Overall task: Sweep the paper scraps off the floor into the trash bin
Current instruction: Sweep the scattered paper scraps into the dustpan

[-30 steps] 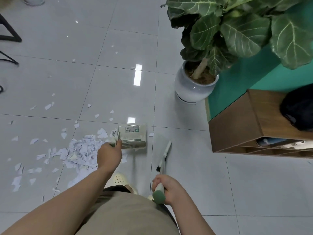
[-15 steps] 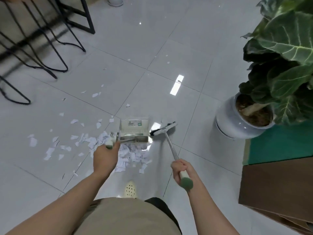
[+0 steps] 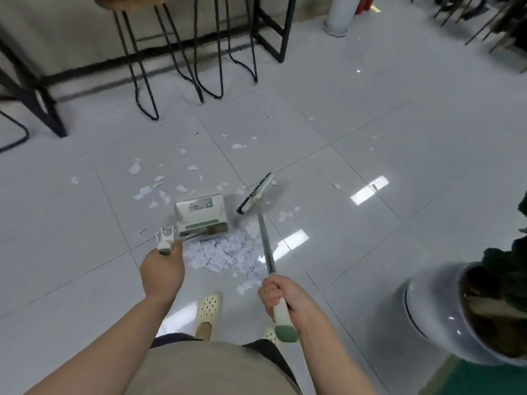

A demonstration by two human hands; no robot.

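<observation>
left hand (image 3: 162, 273) grips dustpan (image 3: 201, 216), right hand (image 3: 281, 296) grips broom (image 3: 263, 223), scraps (image 3: 225, 253) on glossy tiles (image 3: 370, 132).

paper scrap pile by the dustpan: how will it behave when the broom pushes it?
The paper scraps look thin and torn small, so probably very light and apt to scatter rather than move as one. The glossy tile floor suggests they slide easily, though flat pieces may slip under the broom bristles. Some could stop short of the dustpan.

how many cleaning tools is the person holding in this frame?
2. A dustpan, on the floor beside the scrap pile, its handle gripped by the left hand. A broom, head right of the dustpan, its handle gripped by the right hand.
</observation>
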